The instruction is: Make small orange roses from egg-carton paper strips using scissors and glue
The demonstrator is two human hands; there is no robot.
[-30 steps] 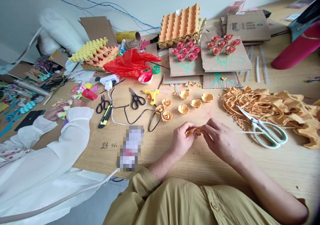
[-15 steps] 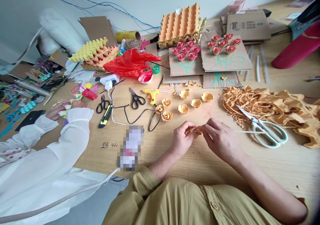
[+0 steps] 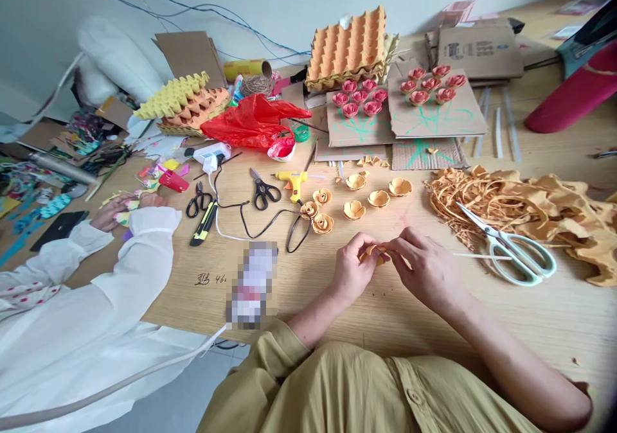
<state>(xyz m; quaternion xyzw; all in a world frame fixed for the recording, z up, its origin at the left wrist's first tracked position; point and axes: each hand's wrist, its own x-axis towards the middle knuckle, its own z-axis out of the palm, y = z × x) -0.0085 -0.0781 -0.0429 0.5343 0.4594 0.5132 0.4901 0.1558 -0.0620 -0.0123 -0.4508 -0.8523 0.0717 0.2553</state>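
Head view: we list one orange petal piece (image 3: pixel 373 253), partly hidden by fingers, held above the bare wood at the near side of the table (image 3: pixel 308 279). Left hand (image 3: pixel 355 266): thumb and fingers pinched together on the petal piece. Right hand (image 3: pixel 424 265): fingertips closed on the same piece at its right side, the two hands nearly meeting. Beyond the hands we count four open orange flower cups (image 3: pixel 378 199) and, left of these, three fuller orange roses (image 3: pixel 322 223). Item, one yellow glue gun (image 3: pixel 292 184), just behind the roses; item, black-handled scissors (image 3: pixel 265 192), left of it. To the right, light-green-handled scissors (image 3: pixel 520 256) lie against a heap of orange scraps (image 3: pixel 511 202). Toward the wall we record two cardboard sheets (image 3: pixel 436 121) bearing red flowers (image 3: pixel 430 85) over green painted lines, and stacked orange egg trays (image 3: pixel 346 47) behind. At far left, a co-worker's hands (image 3: pixel 113 213) handle small colourful pieces.
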